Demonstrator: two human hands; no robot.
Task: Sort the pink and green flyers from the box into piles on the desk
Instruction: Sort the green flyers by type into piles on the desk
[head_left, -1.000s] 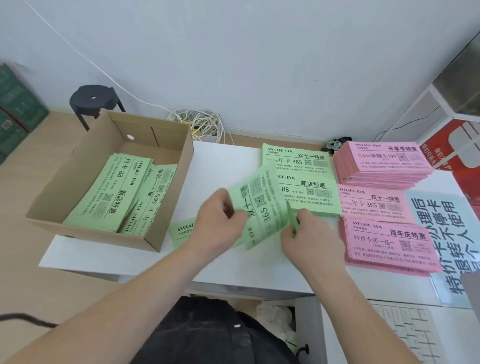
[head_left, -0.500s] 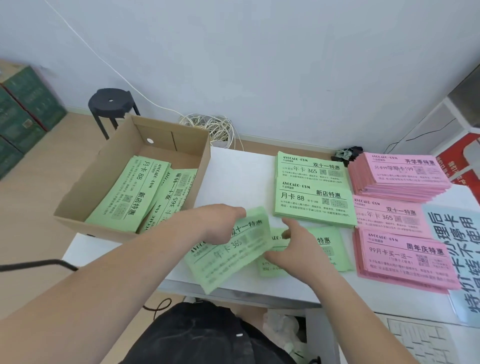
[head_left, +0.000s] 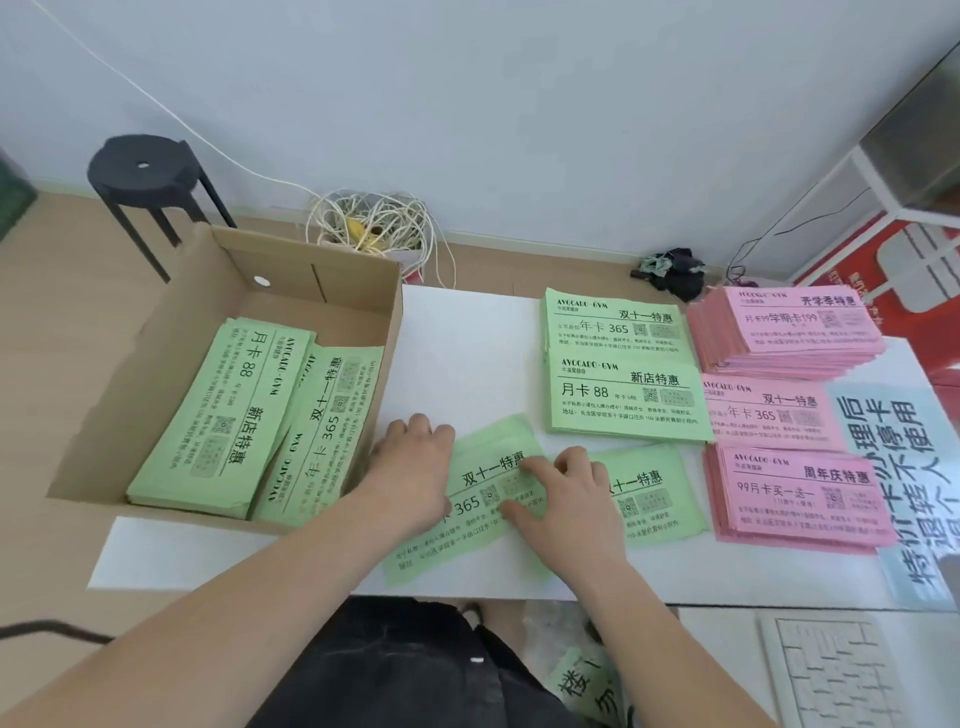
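Both my hands lie palm down on a tilted green flyer bundle (head_left: 488, 480) at the near edge of the bench (head_left: 467, 353). My left hand (head_left: 415, 467) covers the bundle's left end, its fingers laid nearly flat on the paper. My right hand (head_left: 566, 499) rests on the right part with its fingers spread and straight, pressing on the sheet and not gripping it. I cannot tell whether either thumb is tucked under an edge.

Just right of that hand, partly under it, lies another green flyer pile (head_left: 649, 499) with the same headline. Behind these, two squared green piles touch each other: the year-card 365 pile (head_left: 613, 325) farther back and the month-card 88 pile (head_left: 628, 400) nearer me.

Right of the green piles run three pink ones. The tall pink pile (head_left: 795, 327) is at the back, a thin pink pile (head_left: 769, 410) sits in the middle, and a thicker pink pile (head_left: 800, 493) is nearest.

The cardboard box (head_left: 156, 364) sits at the bench's left end. It holds a green month-card stack (head_left: 223, 415) and, overlapping it on the right, a green year-card stack (head_left: 322, 431).

A pale blue sign (head_left: 893, 467) lies right of the pink piles. On the floor behind are a black stool (head_left: 143, 166) and a coil of white cable (head_left: 371, 223).
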